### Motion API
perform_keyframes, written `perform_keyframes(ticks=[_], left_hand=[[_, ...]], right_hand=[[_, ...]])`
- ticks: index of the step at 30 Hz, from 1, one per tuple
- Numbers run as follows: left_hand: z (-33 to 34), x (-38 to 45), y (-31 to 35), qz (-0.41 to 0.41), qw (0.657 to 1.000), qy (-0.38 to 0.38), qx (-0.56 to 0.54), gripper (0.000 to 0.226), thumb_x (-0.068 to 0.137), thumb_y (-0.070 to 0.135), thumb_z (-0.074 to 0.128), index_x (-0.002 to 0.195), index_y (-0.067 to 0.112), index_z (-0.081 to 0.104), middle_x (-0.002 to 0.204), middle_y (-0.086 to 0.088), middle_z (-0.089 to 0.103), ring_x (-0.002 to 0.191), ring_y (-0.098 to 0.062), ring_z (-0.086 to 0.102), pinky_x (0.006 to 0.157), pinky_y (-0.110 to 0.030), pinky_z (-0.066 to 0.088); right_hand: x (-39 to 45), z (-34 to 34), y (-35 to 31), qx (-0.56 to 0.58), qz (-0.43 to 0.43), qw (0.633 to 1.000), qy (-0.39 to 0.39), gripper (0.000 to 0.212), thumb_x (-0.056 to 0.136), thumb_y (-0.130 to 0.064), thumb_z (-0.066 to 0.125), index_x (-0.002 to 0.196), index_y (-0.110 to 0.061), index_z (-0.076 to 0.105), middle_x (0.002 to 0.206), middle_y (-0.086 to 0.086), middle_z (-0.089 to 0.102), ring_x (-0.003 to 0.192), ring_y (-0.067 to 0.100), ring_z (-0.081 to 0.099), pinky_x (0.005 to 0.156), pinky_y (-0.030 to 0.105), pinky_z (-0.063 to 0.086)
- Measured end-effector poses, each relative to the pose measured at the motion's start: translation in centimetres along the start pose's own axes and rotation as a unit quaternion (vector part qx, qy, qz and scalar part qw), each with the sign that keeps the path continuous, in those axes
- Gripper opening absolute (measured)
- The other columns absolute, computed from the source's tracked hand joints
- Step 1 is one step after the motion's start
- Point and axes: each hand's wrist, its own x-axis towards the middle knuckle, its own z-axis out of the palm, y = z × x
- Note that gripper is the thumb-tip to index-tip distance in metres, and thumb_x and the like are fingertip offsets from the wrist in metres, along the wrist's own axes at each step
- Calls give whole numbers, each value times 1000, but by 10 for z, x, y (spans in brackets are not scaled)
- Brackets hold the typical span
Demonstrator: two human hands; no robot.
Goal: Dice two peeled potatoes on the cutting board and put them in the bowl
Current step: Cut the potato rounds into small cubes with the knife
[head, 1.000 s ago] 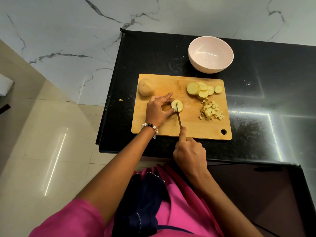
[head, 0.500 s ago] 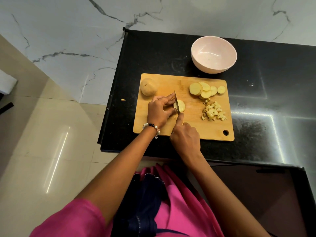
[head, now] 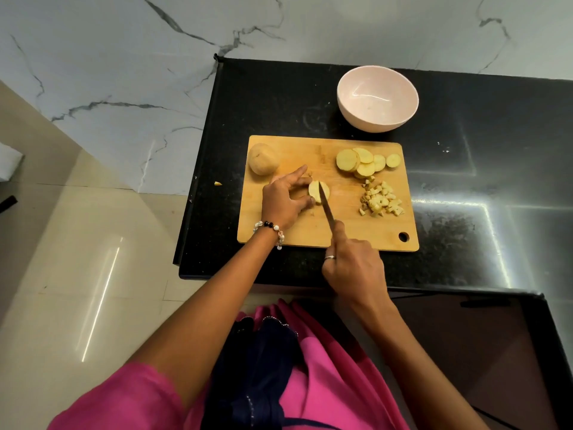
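On the wooden cutting board [head: 341, 225] my left hand [head: 283, 201] pinches a round potato slice [head: 314, 191] between thumb and fingers. My right hand [head: 353, 268] grips a knife [head: 327, 206], forefinger along its spine, with the blade across the slice. A whole peeled potato [head: 263, 158] lies at the board's far left corner. Several round slices [head: 362, 161] are stacked at the far right, and a pile of diced pieces [head: 380, 200] sits just in front of them. The pink bowl [head: 377, 99], with nothing in it, stands behind the board.
The board lies on a black counter [head: 465, 169] whose left edge drops to a tiled floor. A small potato scrap [head: 218, 183] rests on the counter left of the board. A marble wall runs behind. My pink clothing fills the bottom of the view.
The knife went forward and up over the slice half a second ago, and now has drawn back toward me with the blade low across the slice. My left hand stays on the slice.
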Motion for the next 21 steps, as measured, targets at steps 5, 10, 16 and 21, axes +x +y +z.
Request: perform_keyframes(ticks=[5, 10, 16, 21], left_hand=[[14, -11, 18, -43, 994, 59, 85, 51, 76, 40, 74, 119, 15, 64, 111, -7, 61, 106, -25, 51, 92, -35, 42], [34, -10, 38, -76, 970, 40, 226, 66, 78, 56, 65, 119, 6, 50, 121, -13, 49, 112, -29, 46, 91, -35, 39], [30, 2, 31, -24, 975, -7, 220, 49, 81, 34, 67, 121, 9, 54, 119, -12, 49, 113, -29, 45, 93, -34, 38], [11, 14, 21, 73, 971, -129, 186, 47, 77, 21, 69, 123, 18, 60, 110, -3, 50, 110, -23, 44, 97, -28, 36]], right_hand=[[11, -14, 15, 62, 35, 996, 62, 47, 93, -12, 40, 139, -8, 38, 77, 18, 65, 70, 38, 58, 54, 33, 31], [15, -9, 24, 69, 49, 994, 66, 49, 93, -13, 39, 141, -7, 37, 77, 20, 65, 71, 39, 59, 55, 34, 34], [12, 1, 30, 53, 55, 996, 55, 51, 93, -16, 39, 144, -9, 33, 81, 17, 65, 76, 38, 60, 56, 33, 30], [14, 7, 30, 1, 39, 998, 47, 56, 94, -19, 39, 148, -12, 26, 90, 14, 65, 79, 35, 60, 56, 32, 31]])
